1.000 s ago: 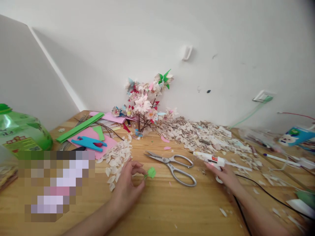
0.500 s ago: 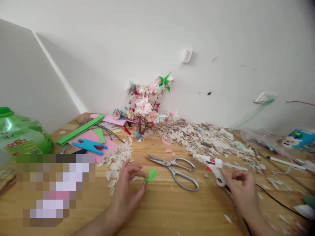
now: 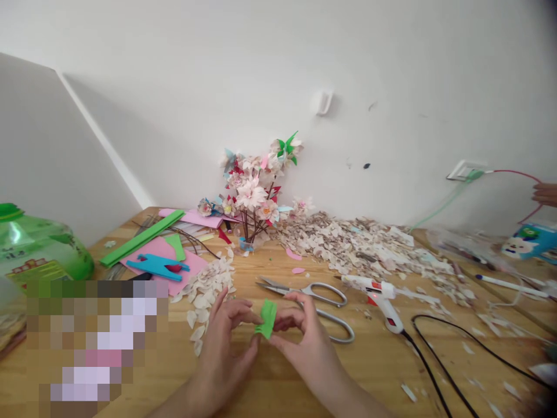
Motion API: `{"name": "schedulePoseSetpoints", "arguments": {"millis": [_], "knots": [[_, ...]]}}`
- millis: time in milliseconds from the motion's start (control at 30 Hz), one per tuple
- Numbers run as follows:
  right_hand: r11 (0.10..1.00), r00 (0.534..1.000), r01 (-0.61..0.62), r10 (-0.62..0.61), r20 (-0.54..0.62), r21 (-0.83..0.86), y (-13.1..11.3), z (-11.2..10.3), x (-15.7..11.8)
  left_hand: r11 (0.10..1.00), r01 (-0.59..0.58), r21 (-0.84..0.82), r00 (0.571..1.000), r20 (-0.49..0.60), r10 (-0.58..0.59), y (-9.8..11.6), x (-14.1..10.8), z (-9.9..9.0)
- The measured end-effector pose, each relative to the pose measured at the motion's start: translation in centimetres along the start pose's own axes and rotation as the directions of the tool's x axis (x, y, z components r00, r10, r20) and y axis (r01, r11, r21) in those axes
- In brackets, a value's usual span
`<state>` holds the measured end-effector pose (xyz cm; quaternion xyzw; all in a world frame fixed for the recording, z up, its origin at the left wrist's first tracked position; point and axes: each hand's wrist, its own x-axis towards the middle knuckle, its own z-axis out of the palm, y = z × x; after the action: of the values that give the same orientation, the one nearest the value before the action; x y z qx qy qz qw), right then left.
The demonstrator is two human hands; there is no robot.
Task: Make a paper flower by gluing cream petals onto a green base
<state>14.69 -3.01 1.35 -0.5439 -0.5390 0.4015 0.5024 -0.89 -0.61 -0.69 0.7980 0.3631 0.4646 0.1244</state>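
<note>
Between finger and thumb my left hand (image 3: 228, 334) pinches a small piece of green paper (image 3: 268, 318), ruffled along its lower left. On the paper's right side, the fingers and thumb of my right hand (image 3: 307, 337) close on its edge. Just beyond my right hand lie metal scissors (image 3: 319, 291), blades to the left and partly covered by that hand. To the right a white glue gun (image 3: 383, 297) rests on the wooden table (image 3: 278, 389), its small red light on.
Paper flowers (image 3: 255, 194) stand in a small holder at the back. Dried petals (image 3: 357, 244) are heaped beside them. At left are a green-capped jug (image 3: 43, 249), pink paper (image 3: 194, 270) and a blue clip-like piece (image 3: 159, 266). A black cord (image 3: 435, 348) trails right; another person's hand (image 3: 545, 194) shows there.
My right hand has left the glue gun and come over to the green paper at my left hand. The paper has turned more upright. Another person's hand has appeared at the right edge.
</note>
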Motion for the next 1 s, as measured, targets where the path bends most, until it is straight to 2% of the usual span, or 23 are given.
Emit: {"name": "schedulePoseSetpoints", "arguments": {"millis": [100,400,600,700,800,867,933,1000], "knots": [[0.997,0.997,0.069,-0.070,-0.030,-0.033,0.2,-0.3,0.3,1.000,0.001,0.016,1.000,0.011,-0.001,-0.1,0.1,0.0],[0.985,0.992,0.122,-0.126,-0.027,-0.120,1.4,-0.6,0.2,1.000,0.010,0.009,0.999,0.032,-0.010,0.2,0.5,0.2],[0.993,0.996,0.078,-0.082,-0.034,-0.089,1.6,-0.7,-0.1,1.000,-0.009,-0.004,0.999,0.040,0.009,0.4,0.6,0.1],[0.999,0.997,0.039,-0.041,-0.061,-0.030,1.7,-0.6,0.0,0.996,0.009,-0.086,0.997,0.079,-0.002,0.8,0.4,-0.3],[0.994,0.997,-0.034,0.041,-0.062,0.102,1.8,-0.4,0.3,0.958,0.100,-0.267,0.992,0.100,-0.076,0.9,0.0,-0.6],[0.974,0.994,-0.094,0.103,-0.035,0.205,1.8,-0.3,0.5,0.901,0.220,-0.374,0.975,0.091,-0.200,0.6,-0.1,-0.6],[0.947,0.988,-0.146,0.152,-0.001,0.286,1.7,-0.2,0.7,0.808,0.359,-0.467,0.932,0.137,-0.335,0.2,0.0,-0.3],[0.923,0.982,-0.184,0.185,0.031,0.338,1.5,-0.2,0.8,0.683,0.479,-0.551,0.877,0.254,-0.409,-0.2,0.2,0.1]]}}
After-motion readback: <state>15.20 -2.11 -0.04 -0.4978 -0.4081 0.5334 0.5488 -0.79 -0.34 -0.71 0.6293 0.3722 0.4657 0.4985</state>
